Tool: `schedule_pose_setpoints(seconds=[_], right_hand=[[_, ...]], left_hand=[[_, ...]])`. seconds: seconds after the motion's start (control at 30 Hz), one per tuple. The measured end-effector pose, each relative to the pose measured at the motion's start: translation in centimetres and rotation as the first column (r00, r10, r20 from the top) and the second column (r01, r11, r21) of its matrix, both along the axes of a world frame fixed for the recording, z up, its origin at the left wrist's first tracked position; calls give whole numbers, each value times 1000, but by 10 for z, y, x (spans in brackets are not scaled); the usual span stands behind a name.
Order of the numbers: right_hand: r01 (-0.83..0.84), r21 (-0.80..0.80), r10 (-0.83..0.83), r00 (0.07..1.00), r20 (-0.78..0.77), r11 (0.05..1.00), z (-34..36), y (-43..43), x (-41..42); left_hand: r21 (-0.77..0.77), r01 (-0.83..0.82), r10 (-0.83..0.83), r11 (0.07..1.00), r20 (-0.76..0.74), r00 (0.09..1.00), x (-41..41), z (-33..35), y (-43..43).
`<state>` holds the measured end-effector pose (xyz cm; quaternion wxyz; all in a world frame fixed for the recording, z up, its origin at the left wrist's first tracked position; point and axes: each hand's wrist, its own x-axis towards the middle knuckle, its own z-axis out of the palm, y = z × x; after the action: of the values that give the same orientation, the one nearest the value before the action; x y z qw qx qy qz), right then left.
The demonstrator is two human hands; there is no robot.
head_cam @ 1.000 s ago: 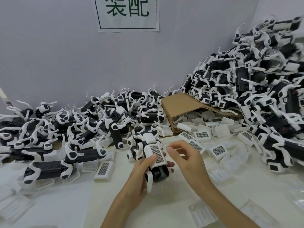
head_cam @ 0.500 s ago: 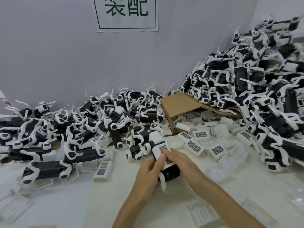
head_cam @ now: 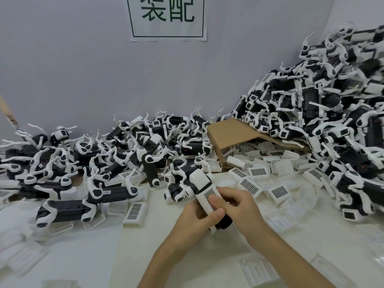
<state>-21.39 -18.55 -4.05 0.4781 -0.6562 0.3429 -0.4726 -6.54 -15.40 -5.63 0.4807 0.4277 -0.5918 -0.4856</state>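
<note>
White table, right hand now gripping toy robot beside left hand

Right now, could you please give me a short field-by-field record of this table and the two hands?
Held item: robot dog toy, black and white, with white grid cover
Left hand: grips the toy, thumb on the cover
Right hand: holds the toy, thumb pressing the cover
Left side: low pile of toy dogs
Right side: taller pile
Box: cardboard box on its side, loose covers in front
</note>
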Motion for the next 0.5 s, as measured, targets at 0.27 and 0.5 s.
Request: schedule_pose_setpoints(seconds=[0.27,0.5], right_hand=[[110,-94,-129,964,-230,989,1,-2,-1],[319,-108,-329,941,-82,942,5,-5,-9]], left_hand=[[33,49,-48,998,-30,998,2,3,1],[216,65,-55,974,-51,997,2,-4,-5]])
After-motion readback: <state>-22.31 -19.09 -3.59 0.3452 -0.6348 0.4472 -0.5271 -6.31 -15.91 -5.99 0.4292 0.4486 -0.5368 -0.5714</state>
